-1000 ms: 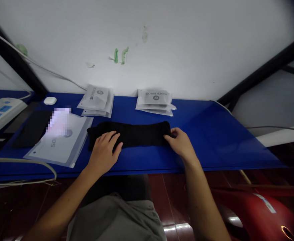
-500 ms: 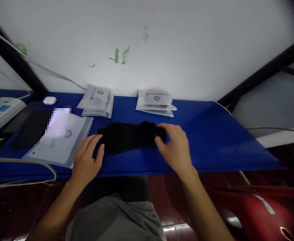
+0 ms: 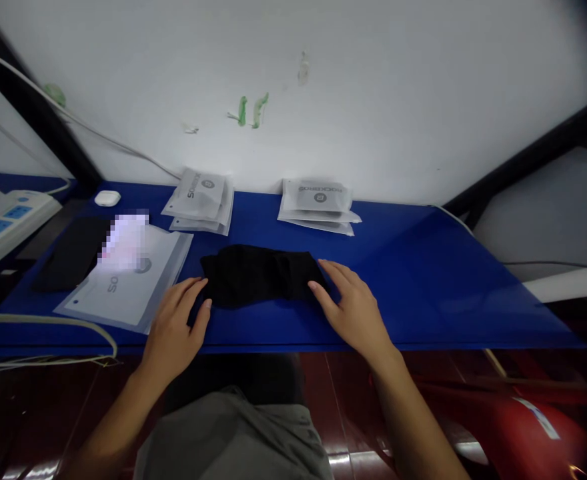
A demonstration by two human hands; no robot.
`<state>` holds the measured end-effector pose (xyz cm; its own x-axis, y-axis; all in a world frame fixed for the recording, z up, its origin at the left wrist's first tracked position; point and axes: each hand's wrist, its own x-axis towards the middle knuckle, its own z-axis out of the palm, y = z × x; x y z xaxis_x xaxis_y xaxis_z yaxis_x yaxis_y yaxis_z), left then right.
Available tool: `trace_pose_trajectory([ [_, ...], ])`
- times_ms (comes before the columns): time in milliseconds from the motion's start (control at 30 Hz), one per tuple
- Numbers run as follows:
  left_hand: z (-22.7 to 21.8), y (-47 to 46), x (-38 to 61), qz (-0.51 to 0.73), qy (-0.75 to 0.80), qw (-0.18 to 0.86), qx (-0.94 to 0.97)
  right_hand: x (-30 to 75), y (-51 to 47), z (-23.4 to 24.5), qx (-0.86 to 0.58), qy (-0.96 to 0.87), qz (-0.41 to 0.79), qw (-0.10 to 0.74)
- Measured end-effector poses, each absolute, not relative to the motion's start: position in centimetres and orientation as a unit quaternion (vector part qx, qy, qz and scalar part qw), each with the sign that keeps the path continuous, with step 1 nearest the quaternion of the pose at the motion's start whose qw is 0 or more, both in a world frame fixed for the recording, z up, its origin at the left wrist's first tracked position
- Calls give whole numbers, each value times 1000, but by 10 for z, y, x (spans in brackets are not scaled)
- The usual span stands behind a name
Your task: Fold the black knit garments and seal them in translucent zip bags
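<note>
A folded piece of black fabric (image 3: 258, 275) lies flat and lengthwise on the blue tabletop (image 3: 418, 287); its exact kind cannot be made out. At its left end is my left hand (image 3: 178, 327), fingertips at the edge of the cloth and thumb apart from the fingers. My right hand (image 3: 356, 307) rests by the other end, its fingers stretched and its thumb tip at the cloth's edge. Neither hand grips the cloth.
Frosted printed pouches lie in a left stack (image 3: 198, 197) and a right stack (image 3: 318, 200) along the wall. A larger pouch (image 3: 128, 293), a dark phone-like slab (image 3: 73, 253), a white earphone case (image 3: 107, 198) and a power strip (image 3: 13, 220) are at left. A red stool (image 3: 518, 433) stands below right.
The cloth's right end, bunched under my right hand before, now lies flatter and squarer. My right hand has loosened and shifted slightly right and down. My left hand stays at the left end.
</note>
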<state>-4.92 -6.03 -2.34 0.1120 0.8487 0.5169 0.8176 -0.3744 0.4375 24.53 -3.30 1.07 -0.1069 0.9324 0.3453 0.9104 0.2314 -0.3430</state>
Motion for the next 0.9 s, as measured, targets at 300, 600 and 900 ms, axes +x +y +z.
trace_pose_trajectory([
  [300, -24, -62, -48, 356, 558, 17, 749, 224, -15, 14, -760, -624, 97, 156],
  [600, -24, -63, -48, 355, 560, 20, 748, 213, -6, 13, -783, -584, 134, 168],
  [900, -16, -76, -48, 425, 530, 16, 734, 190, -17, 27, -726, -602, 31, 332],
])
